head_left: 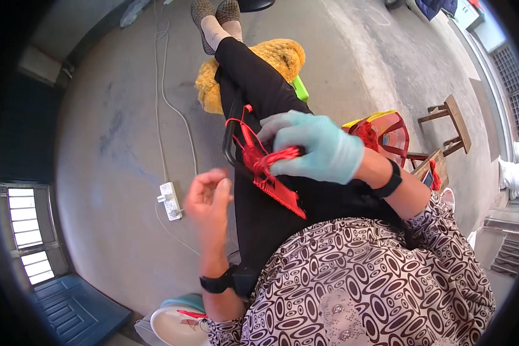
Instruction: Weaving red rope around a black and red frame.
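Right hand (311,147), in a pale blue glove, lies on the lap and is closed over a bunch of red cord (258,158). The cord runs into a flat red woven piece (282,196) resting on the black trousers (259,92). Left hand (209,199), bare, hovers just left of the woven piece, fingers curled, holding nothing. A white power strip (170,200) lies on the floor left of it.

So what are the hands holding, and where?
The gloved right hand pinches the red woven piece at its top strands. The bare left hand holds nothing visible.
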### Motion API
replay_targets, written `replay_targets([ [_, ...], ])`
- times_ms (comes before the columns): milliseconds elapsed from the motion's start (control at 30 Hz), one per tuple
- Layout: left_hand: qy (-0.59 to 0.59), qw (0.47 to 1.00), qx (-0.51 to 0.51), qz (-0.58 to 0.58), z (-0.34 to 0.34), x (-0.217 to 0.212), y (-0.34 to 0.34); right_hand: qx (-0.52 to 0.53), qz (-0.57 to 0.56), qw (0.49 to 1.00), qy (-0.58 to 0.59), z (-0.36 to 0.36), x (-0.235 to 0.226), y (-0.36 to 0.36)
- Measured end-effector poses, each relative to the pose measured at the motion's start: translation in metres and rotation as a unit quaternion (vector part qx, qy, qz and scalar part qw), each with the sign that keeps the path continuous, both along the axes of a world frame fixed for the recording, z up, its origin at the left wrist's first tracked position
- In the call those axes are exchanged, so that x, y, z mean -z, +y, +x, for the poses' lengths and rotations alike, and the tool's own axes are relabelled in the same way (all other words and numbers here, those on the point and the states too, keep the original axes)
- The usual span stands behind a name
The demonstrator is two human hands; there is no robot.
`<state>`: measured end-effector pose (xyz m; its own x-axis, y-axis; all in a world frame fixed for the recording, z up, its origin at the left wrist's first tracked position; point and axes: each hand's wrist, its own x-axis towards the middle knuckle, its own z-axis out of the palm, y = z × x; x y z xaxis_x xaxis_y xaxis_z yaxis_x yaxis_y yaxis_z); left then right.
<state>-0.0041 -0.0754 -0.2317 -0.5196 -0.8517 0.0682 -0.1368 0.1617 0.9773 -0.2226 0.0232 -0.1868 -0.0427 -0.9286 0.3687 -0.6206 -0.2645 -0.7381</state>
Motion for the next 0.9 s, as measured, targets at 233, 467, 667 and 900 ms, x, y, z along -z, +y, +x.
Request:
replay_targets([
  [233, 0.392, 0.733, 0.13, 0.539, 0.004, -0.035, 0.037, -0.416, 0.142, 0.775, -0.455, 0.006, -0.047, 0.058],
  [467, 0.349, 0.724, 0.113, 0.585, 0.06, 0.0, 0.049, 0.008, 0.378, 0.836, -0.399, 0.012, -0.017, 0.039],
  [667, 0.276, 0.777, 0.028, 0.565, 0.106, 0.029, 0.07, 0.032, 0.32, 0.946, 0.035, 0.047, 0.042, 0.014],
  [900, 0.211, 0.835, 0.16, 0.483, 0.123, 0.016, 0.073, 0.024, 0.316, 0.948, 0.029, 0.054, 0.047, 0.008],
])
